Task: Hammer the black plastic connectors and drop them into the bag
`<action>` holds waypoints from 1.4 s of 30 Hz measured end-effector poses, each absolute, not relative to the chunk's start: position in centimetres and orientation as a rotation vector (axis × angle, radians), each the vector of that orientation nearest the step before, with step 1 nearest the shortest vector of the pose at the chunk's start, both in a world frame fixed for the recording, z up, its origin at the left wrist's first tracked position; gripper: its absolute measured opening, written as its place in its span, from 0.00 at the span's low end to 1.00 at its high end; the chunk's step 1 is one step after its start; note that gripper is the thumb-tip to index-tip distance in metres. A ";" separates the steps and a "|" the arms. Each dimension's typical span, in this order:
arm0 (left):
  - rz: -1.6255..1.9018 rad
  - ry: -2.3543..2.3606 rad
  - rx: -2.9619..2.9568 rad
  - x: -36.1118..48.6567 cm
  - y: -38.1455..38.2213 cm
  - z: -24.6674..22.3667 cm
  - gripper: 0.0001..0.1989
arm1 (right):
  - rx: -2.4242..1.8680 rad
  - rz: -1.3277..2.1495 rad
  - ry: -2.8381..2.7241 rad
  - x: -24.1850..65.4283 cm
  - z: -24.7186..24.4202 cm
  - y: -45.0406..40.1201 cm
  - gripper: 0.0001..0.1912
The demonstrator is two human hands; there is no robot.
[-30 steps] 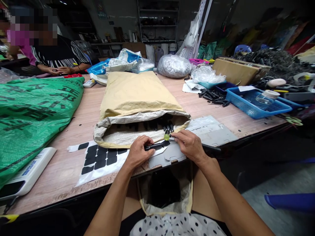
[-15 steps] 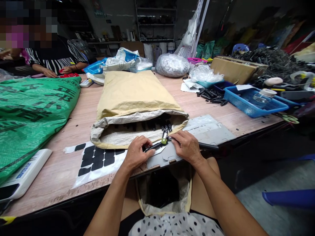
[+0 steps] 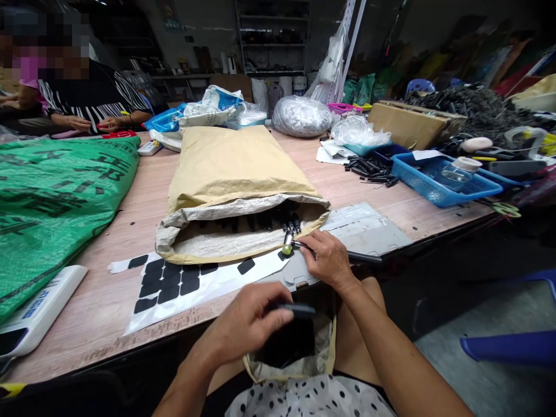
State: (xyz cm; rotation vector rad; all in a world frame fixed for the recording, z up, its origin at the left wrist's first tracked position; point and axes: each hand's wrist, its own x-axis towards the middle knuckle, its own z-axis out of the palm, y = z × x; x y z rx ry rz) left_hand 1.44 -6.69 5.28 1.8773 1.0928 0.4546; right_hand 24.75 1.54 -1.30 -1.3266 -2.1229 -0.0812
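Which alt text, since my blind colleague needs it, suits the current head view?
A person's left hand holds a slim black part over an open, beige-edged sack at the lap, while the right hand grips a small black-handled hammer with a yellow-green tip. Beyond, on a pinkish wood-grain table, a large beige sack lies with its mouth toward the person.

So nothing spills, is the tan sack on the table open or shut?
Open. The tan sack lies with its mouth gaping, showing pale lining and black pieces inside.
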 end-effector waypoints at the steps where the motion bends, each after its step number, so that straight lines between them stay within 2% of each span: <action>1: 0.362 1.055 1.850 1.9 -7.6 5.1 0.06 | -1.326 -0.082 -2.125 24.7 -1.3 1.6 0.10; 3: 0.234 1.074 1.851 2.7 -8.8 3.6 0.05 | -1.328 -0.083 -2.127 24.7 -1.3 1.6 0.10; 6: 0.130 1.229 1.872 3.9 -9.4 -1.5 0.07 | -1.336 -0.088 -2.131 24.7 -1.3 1.6 0.10; 10: -0.062 1.383 1.745 5.2 -9.7 -9.0 0.15 | -1.341 -0.090 -2.134 24.7 -1.3 1.6 0.10; 12: -0.121 1.388 1.734 5.6 -10.0 -10.7 0.20 | -1.335 -0.085 -2.130 24.7 -1.3 1.6 0.10; 15: -0.124 1.311 1.812 6.0 -10.2 -9.1 0.21 | -1.328 -0.078 -2.126 24.7 -1.4 1.6 0.10; 18: -0.090 1.159 1.880 5.5 -9.4 -3.7 0.14 | -1.338 -0.079 -2.132 24.7 -1.4 1.6 0.10; 22: 0.231 1.001 1.758 3.4 -5.5 3.3 0.15 | -1.348 -0.076 -2.130 24.6 -1.2 1.5 0.10; 24: 0.466 1.187 1.752 2.2 -2.4 4.9 0.18 | -1.352 -0.072 -2.125 24.6 -1.2 1.5 0.10; 27: 0.739 1.815 1.788 0.9 2.5 5.1 0.18 | -1.344 -0.067 -2.120 24.6 -1.2 1.4 0.10; 31: 0.613 2.350 1.707 0.9 7.0 3.9 0.14 | -1.338 -0.060 -2.115 24.7 -1.2 1.5 0.09; 38: 0.451 2.436 1.618 1.3 8.1 3.2 0.13 | -1.346 -0.066 -2.110 24.7 -1.2 1.5 0.09; 42: 0.492 2.346 1.738 -0.3 6.3 3.6 0.12 | -1.350 -0.064 -2.107 24.7 -1.2 1.5 0.09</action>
